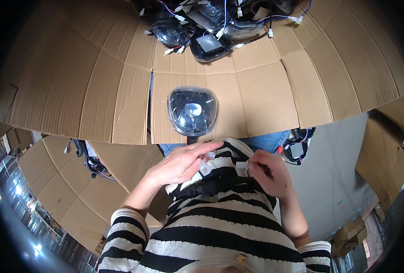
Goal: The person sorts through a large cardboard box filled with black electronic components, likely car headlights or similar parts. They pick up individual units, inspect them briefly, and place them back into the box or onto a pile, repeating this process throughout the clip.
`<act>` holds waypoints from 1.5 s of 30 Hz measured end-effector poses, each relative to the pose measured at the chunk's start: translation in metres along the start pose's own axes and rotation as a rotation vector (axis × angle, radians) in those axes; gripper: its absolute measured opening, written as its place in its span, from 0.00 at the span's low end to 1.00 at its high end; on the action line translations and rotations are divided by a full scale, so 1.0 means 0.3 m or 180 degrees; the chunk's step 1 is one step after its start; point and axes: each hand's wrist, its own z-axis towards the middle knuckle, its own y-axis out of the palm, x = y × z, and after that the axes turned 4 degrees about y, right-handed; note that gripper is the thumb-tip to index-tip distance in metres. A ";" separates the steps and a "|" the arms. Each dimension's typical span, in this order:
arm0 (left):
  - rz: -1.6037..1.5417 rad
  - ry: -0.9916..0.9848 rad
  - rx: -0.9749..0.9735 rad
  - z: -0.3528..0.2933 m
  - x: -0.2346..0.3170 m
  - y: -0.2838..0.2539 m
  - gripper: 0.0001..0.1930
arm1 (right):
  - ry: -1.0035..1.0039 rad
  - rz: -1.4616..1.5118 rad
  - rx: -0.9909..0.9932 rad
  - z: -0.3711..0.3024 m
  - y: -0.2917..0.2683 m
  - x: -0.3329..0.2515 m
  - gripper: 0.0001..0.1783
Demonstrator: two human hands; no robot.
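Above my lap, my left hand (177, 164) has its index finger stretched out, while thumb and other fingers close round small translucent white plastic pieces (205, 167). Opposite it, my right hand (271, 174) pinches a similar small white plastic piece (241, 165) between thumb and fingertips. The two hands are apart. Just beyond the left hand, a black headlamp (193, 98) with a clear, film-covered lens lies on the cardboard-covered table (261, 100), near its front edge. Neither hand touches the lamp. The exact kind of the small pieces is too small to tell.
At the far side several black lamps (211, 48) lie heaped, with coloured wires and white connectors. More wired parts (297, 150) are below the table edge at the right, and others (95, 166) at the left. Cardboard sheets (56, 182) stand at the left; a cardboard box (384, 154) is at the right.
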 end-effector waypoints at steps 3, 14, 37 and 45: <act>-0.0180 -0.0124 -0.0066 0.001 0.022 0.002 0.21 | -0.0165 -0.0037 -0.0208 -0.008 0.004 -0.038 0.01; 0.0286 -0.0180 -0.0045 0.007 0.009 0.019 0.17 | -0.1543 -0.0633 0.0253 0.011 0.079 -0.105 0.07; -0.1537 -0.0026 0.0399 -0.026 -0.007 0.005 0.08 | -0.0431 0.0358 -0.0079 -0.008 0.035 -0.043 0.03; -0.0538 0.0078 0.0650 -0.038 0.004 0.012 0.09 | -0.0944 -0.0976 0.0621 -0.002 0.051 -0.051 0.06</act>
